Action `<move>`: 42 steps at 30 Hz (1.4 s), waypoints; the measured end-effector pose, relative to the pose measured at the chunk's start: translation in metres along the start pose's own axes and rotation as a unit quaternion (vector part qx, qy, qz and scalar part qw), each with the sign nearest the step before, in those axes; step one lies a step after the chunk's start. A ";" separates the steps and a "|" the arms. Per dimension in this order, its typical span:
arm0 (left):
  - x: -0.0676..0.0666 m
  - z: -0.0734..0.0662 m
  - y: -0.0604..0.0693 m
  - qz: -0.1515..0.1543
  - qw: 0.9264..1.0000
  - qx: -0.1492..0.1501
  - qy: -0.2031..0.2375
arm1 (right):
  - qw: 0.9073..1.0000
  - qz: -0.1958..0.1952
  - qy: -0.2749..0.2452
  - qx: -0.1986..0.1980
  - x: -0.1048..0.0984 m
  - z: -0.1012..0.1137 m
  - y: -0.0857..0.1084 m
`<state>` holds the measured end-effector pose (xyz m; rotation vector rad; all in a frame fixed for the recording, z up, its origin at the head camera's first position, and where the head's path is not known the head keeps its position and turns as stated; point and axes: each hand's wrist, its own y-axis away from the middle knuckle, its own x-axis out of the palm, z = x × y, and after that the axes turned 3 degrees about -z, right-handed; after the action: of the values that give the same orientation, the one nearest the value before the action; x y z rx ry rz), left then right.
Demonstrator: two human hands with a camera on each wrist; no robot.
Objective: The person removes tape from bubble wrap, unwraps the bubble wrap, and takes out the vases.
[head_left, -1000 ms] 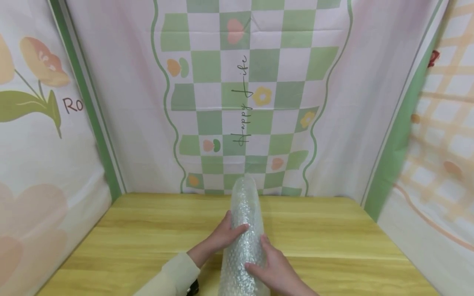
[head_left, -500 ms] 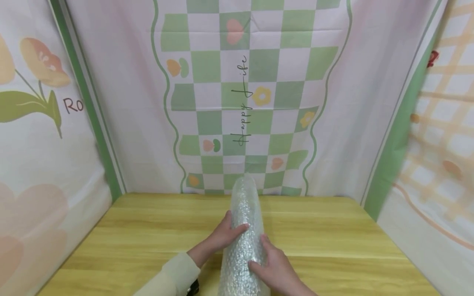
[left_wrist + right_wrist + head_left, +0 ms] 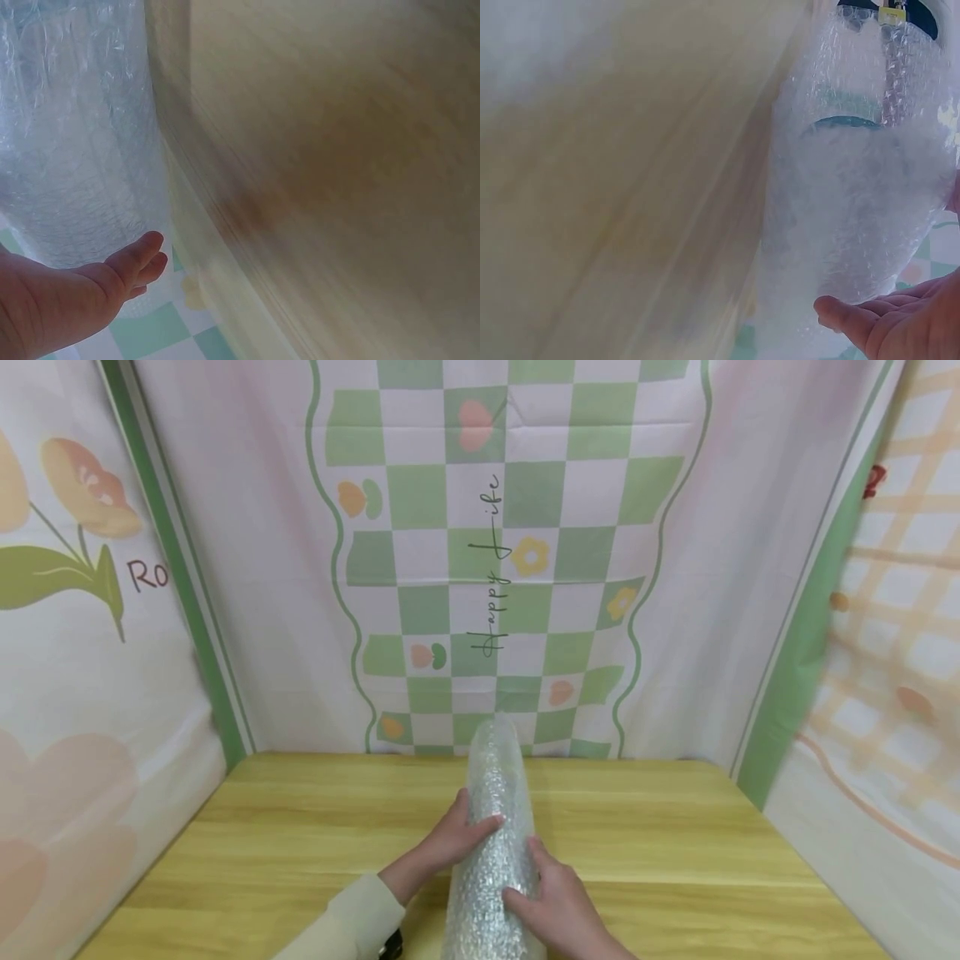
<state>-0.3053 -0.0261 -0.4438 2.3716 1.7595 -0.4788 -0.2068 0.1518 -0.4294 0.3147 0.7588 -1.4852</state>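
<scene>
A long roll of clear bubble wrap (image 3: 491, 860) stands or leans on the wooden table, its narrower top end toward the back curtain. Gripping its left side is the left hand (image 3: 450, 835), thumb laid across the front. Lower down, the right hand (image 3: 558, 910) holds the right side, its thumb on the wrap. The left wrist view has the left hand (image 3: 75, 300) beside the wrap (image 3: 82, 135). In the right wrist view the right hand (image 3: 900, 319) is at the wrap (image 3: 855, 202), where dark curved edges and a yellow piece show through the plastic.
The wooden table (image 3: 300, 818) spreads out on both sides of the roll. Behind it hangs a curtain with green and white checks (image 3: 420, 493), and printed cloths hang left (image 3: 75, 693) and right (image 3: 885, 735). A small black item (image 3: 392, 945) shows beside the left sleeve.
The right thumb has shifted slightly to the right on the wrap since a second ago. The left hand and the roll look unmoved.
</scene>
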 end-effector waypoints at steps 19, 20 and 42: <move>0.000 0.000 0.002 0.002 1.000 -0.003 0.004 | 0.995 -0.008 0.075 -0.067 0.002 0.001 0.003; 0.000 0.000 0.002 0.002 1.000 -0.004 0.004 | 0.995 -0.008 0.075 -0.068 0.002 0.000 0.003; 0.000 -0.004 0.004 -0.003 1.000 -0.010 0.004 | 0.995 -0.014 0.080 -0.051 0.003 0.009 0.004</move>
<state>-0.3008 -0.0260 -0.4399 2.3585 1.7664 -0.4526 -0.2012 0.1445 -0.4253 0.3504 0.9670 -1.4536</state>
